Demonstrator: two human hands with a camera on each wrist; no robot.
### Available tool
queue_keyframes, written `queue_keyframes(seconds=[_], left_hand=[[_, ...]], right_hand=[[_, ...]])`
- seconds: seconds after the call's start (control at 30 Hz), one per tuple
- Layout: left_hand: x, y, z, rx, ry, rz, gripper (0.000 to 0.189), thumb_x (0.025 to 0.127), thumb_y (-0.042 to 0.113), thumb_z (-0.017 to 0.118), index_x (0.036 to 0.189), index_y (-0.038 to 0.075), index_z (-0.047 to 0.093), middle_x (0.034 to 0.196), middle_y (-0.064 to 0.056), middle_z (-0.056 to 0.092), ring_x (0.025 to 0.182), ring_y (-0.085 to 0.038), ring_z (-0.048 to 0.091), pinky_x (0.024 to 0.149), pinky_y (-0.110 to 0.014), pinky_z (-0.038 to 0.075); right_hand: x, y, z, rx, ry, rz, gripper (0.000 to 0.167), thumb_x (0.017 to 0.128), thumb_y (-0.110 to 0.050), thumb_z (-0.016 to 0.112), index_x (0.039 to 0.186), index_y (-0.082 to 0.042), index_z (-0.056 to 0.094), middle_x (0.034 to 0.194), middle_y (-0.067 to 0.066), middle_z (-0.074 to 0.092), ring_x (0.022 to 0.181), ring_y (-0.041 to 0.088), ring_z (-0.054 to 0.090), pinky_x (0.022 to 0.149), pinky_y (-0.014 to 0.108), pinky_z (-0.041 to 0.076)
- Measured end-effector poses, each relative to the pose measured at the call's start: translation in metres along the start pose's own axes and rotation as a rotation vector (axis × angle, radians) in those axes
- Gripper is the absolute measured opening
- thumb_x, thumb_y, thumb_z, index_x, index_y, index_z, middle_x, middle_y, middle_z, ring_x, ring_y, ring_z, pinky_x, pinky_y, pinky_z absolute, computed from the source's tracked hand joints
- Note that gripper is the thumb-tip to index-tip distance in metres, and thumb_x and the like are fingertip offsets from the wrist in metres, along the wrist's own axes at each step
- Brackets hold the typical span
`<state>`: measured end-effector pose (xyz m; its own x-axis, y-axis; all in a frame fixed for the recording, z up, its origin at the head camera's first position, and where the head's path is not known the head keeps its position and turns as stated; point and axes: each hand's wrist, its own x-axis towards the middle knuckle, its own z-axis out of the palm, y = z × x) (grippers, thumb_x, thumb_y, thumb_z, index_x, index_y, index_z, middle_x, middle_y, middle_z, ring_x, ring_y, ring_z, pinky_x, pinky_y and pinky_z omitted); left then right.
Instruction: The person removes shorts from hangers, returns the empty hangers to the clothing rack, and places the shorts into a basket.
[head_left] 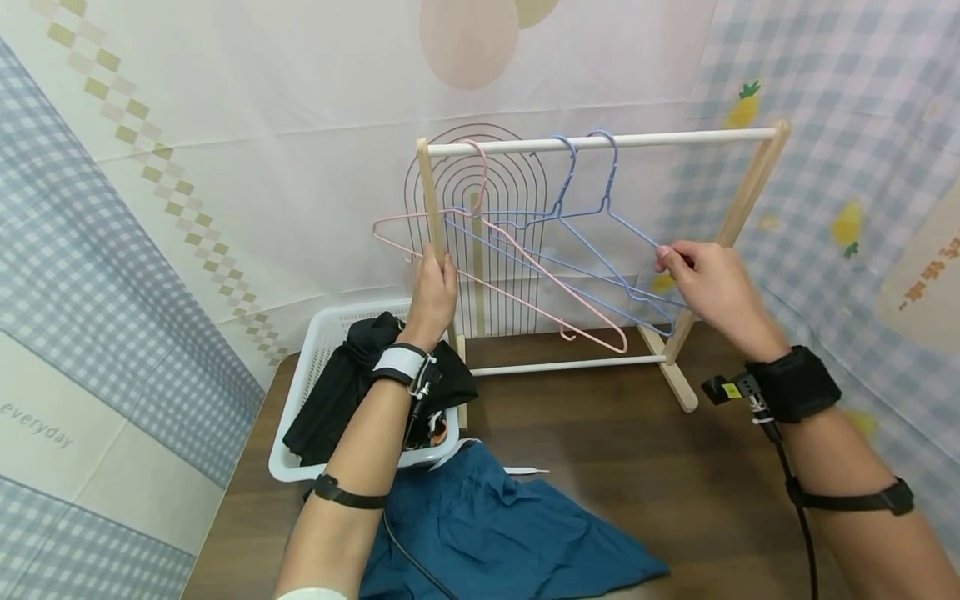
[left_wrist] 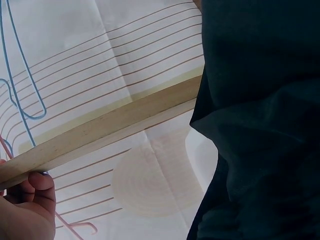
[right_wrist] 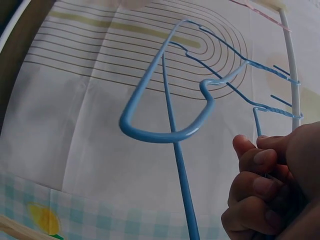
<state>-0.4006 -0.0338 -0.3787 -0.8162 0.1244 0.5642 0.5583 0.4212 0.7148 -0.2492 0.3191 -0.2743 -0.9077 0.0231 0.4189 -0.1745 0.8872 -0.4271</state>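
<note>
My left hand (head_left: 431,296) grips the left wooden post (head_left: 430,192) of a small clothes rack, seen in the head view and along the post (left_wrist: 115,117) in the left wrist view. At the right, my right hand (head_left: 716,287) pinches the sloping arm of a blue wire hanger (head_left: 633,229) that hooks over the white top rail (head_left: 675,139). Its fingers are curled in the right wrist view. A second blue hanger (head_left: 592,246) hangs beside it, to the left. Near the left post hangs a pink hanger (head_left: 525,254). No clothing shows on the hangers.
A white basket (head_left: 288,467) with black clothes (head_left: 337,400) stands left of the rack, partly behind my left forearm. A dark blue garment (head_left: 487,525) lies spread on the brown wooden table (head_left: 720,500) in front. Printed cloth (head_left: 300,67) hangs behind and at both sides.
</note>
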Motion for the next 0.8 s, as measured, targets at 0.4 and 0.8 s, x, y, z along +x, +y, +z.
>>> queue_keyframes(seconds=[0.4,0.8], left_hand=[[0.003,0.001,-0.001,-0.023,-0.001,0.014,0.024,0.116,0.019,0.037,0.123,-0.003,0.045,0.083,-0.010,0.045,0.066,-0.025,0.048,0.061,-0.037,0.042],[0.000,0.001,0.000,-0.023,-0.018,-0.040,0.023,0.116,0.018,0.038,0.127,-0.001,0.044,0.086,-0.011,0.046,0.069,-0.025,0.049,0.062,-0.038,0.043]], right_hand=[[-0.003,0.001,-0.002,0.017,-0.032,0.012,0.048,0.113,-0.043,0.048,0.107,-0.003,0.075,0.079,0.011,0.065,0.050,0.021,0.041,0.047,0.033,0.031],[-0.011,0.001,0.000,-0.109,-0.026,-0.031,0.039,0.112,-0.037,0.052,0.106,-0.004,0.073,0.080,0.009,0.072,0.056,0.018,0.054,0.048,0.033,0.036]])
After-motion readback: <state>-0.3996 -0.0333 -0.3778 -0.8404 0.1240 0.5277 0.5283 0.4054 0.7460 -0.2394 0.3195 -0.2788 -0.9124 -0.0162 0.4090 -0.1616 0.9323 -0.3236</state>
